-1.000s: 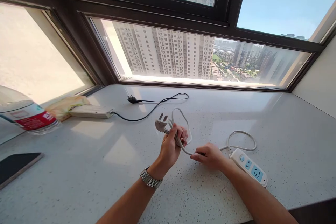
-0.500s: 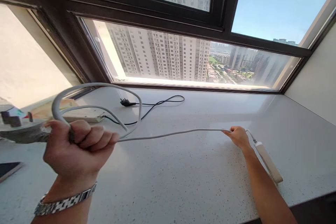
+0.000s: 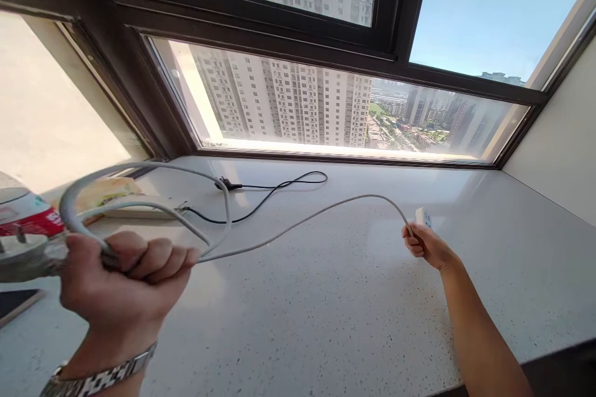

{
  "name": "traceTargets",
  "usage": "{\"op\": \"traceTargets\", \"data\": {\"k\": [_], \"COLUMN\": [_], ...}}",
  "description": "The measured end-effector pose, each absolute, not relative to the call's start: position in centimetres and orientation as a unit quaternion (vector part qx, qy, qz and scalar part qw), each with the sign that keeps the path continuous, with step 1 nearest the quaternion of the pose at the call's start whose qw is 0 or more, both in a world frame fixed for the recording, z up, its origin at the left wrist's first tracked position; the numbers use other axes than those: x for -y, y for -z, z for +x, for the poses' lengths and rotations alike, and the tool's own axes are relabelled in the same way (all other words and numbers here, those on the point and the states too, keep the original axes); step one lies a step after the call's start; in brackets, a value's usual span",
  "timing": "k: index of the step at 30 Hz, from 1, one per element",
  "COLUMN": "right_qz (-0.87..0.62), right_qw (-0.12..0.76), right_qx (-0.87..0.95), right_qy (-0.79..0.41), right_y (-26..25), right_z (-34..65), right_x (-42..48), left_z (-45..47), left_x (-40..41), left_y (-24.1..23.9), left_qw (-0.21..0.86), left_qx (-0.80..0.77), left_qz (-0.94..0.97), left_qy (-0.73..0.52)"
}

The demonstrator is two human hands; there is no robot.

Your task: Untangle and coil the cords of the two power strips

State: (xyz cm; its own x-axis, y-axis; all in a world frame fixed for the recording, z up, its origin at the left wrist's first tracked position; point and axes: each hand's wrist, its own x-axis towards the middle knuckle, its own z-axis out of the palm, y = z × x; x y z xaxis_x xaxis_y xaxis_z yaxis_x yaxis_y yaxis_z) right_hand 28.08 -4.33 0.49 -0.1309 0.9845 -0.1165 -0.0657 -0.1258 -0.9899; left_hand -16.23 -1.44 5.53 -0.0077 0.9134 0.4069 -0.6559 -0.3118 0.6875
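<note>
Left hand [image 3: 125,279]: fingers curled tight into a fist round the pale cable [image 3: 363,196], loops of it standing above the knuckles. Pale plug [image 3: 21,263], blurred, sticks out past the thumb. Right hand [image 3: 431,247]: fingers closed on the same cable, which bows slack between the two fists. White power strip [image 3: 423,217] just beyond the right fingers, partly hidden; contact with them cannot be told. Farther out from the left fingers, behind the loops: black plug [image 3: 229,184], black cable [image 3: 202,217] and a second strip [image 3: 149,214] on a speckled counter [image 3: 326,322]. Red-labelled bottle [image 3: 28,214] beyond the pale plug.
</note>
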Motion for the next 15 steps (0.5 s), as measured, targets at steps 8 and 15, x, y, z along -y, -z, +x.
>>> {"op": "traceTargets", "data": {"k": [8, 15], "right_qz": [-0.334, -0.341], "right_qw": [0.614, 0.571], "right_qx": [0.429, 0.594], "right_qy": [-0.573, -0.452], "right_y": [1.2, 1.9], "right_z": [19.6, 17.1], "right_x": [3.9, 4.8], "left_z": [-3.8, 2.2], "left_x": [2.6, 4.2], "left_y": [-1.9, -0.2], "left_qw": [0.591, 0.665], "left_qx": [-0.258, -0.351], "left_qz": [0.512, 0.418], "left_qy": [-0.566, -0.509]}}
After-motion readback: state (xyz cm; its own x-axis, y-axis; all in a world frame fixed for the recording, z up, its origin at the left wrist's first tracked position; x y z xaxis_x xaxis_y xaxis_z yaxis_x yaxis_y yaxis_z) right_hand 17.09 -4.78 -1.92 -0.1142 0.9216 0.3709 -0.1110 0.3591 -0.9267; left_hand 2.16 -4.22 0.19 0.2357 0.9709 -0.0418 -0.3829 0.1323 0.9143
